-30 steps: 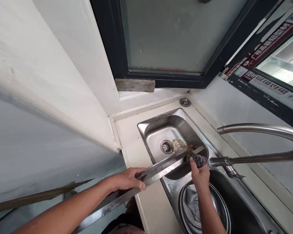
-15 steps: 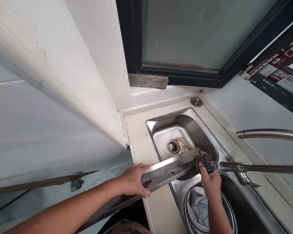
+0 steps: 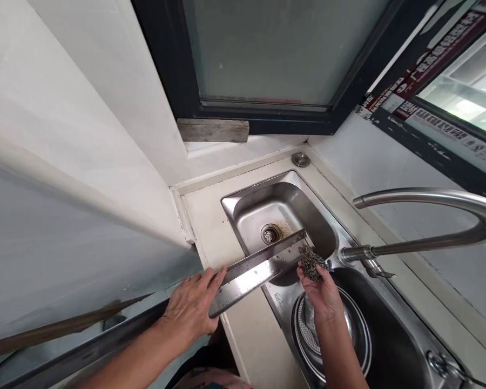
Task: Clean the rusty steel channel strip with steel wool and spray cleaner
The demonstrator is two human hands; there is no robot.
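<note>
**Left hand** (image 3: 188,313): fingers slightly spread and curled around the near end of a steel bar (image 3: 259,274), gripping it; the palm faced down and the forearm came in from the lower left.

**Right hand** (image 3: 319,296): palm up with the fingers partly open and loosely cupped, holding a steel wool pad (image 3: 311,263) against the fingertips; the forearm rose from below.

**Steel bar:** one, long and flat, tilted across the front corner of the small bowl, its far end over the bowl and its near end past the counter edge.

**Steel wool pad:** one, dark and tangled, just beside the bar, above the divider between the bowls.

**Sink:** one, stainless, with two bowls: a small bowl (image 3: 259,189) with one drain (image 3: 269,234), and a deep bowl (image 3: 389,335).

**Strainer:** one, round and metal (image 3: 305,329), in the deep bowl, below the right hand.

**Faucet:** one, curved and steel (image 3: 437,195), arching over the deep bowl.

**Counter:** one, cream-colored (image 3: 243,346), around the sink.
</note>
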